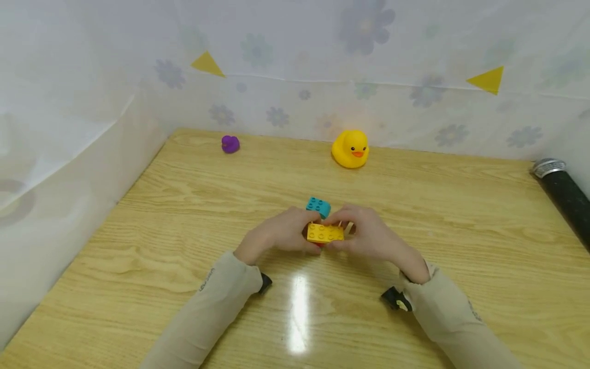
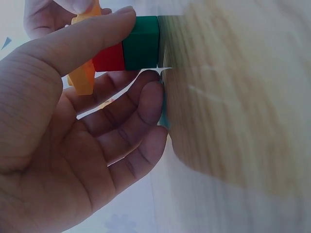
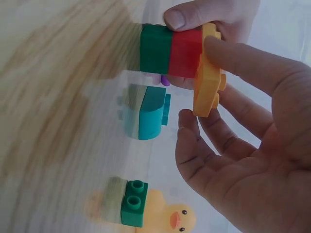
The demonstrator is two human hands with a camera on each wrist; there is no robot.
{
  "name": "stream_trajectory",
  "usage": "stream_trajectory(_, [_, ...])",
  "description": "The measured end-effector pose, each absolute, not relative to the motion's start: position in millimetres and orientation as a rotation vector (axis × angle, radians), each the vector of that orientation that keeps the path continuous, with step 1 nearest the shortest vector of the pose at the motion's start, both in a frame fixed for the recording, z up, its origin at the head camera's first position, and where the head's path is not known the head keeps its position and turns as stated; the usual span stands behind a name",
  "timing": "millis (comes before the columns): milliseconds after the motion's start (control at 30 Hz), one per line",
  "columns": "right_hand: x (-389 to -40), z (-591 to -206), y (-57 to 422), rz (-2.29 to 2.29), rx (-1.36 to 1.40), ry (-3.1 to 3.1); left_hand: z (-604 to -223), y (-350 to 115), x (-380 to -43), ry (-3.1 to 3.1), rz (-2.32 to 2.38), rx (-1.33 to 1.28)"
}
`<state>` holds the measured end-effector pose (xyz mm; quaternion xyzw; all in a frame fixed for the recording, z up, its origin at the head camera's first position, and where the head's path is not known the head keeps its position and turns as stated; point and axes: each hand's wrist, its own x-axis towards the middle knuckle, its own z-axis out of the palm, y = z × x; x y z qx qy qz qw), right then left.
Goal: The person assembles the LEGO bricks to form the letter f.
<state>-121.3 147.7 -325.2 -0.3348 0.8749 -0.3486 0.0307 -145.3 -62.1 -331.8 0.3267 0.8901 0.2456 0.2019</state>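
A stack of toy building bricks stands upright on the table, with a green brick point(image 3: 155, 49) at the bottom, a red brick point(image 3: 185, 54) above it and a longer yellow brick point(image 1: 325, 233) on top. My left hand point(image 1: 288, 231) grips the stack from the left, its thumb along the red and green sides. From the right, my right hand point(image 1: 369, 237) pinches the yellow brick, which juts out past the red one. A teal brick with a curved side point(image 1: 319, 206) sits just behind. A small green brick point(image 3: 134, 204) shows in the right wrist view; my right hand hides it from the head view.
On the wooden table point(image 1: 184, 205), a yellow rubber duck point(image 1: 350, 149) and a small purple duck point(image 1: 230, 144) stand at the back. What looks like a microphone point(image 1: 564, 192) lies at the right edge. White flower-printed sheeting point(image 1: 299, 51) hangs behind.
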Motion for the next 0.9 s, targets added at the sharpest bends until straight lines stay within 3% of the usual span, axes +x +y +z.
stream_trajectory(900, [-121.4,-326.4,146.1,-1.129,-1.037,2.654,-332.0,-59.6,-143.2,2.493,0.674,0.969])
